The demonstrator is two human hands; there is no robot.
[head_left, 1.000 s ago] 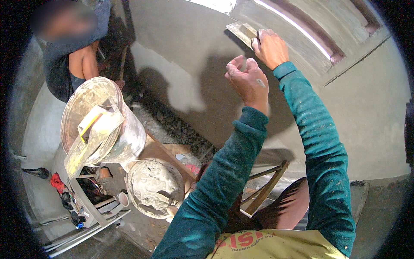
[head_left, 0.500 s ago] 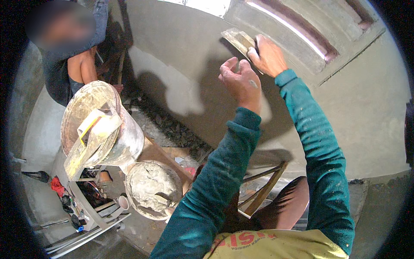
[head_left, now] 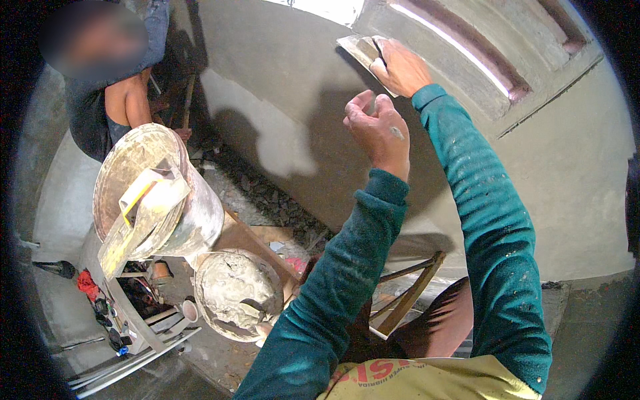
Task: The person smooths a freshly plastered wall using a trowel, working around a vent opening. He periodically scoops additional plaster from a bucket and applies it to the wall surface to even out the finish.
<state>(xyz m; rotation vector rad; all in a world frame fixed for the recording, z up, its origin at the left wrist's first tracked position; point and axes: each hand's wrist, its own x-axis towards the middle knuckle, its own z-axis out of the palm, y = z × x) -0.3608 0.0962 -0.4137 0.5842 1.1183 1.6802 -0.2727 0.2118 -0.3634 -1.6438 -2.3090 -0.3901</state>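
Observation:
My right hand grips a flat, plaster-smeared trowel and holds it against the upper part of the grey wall, just below the slotted vent blocks. Slightly lower and to its left, my left hand is raised before the wall with its fingers loosely curled, a gap between thumb and fingers. Nothing shows in it, and a smear of plaster marks its back. Wet-looking grey plaster fills a round tub below and left of my left forearm.
A large smeared bucket stands left, with a yellow-handled float across its rim. Another person crouches behind it. A wooden frame is by my legs. Rubble lines the wall's foot. Pipes lie lower left.
My right hand and the trowel have moved a little up and to the left along the wall. My left hand has shifted slightly right.

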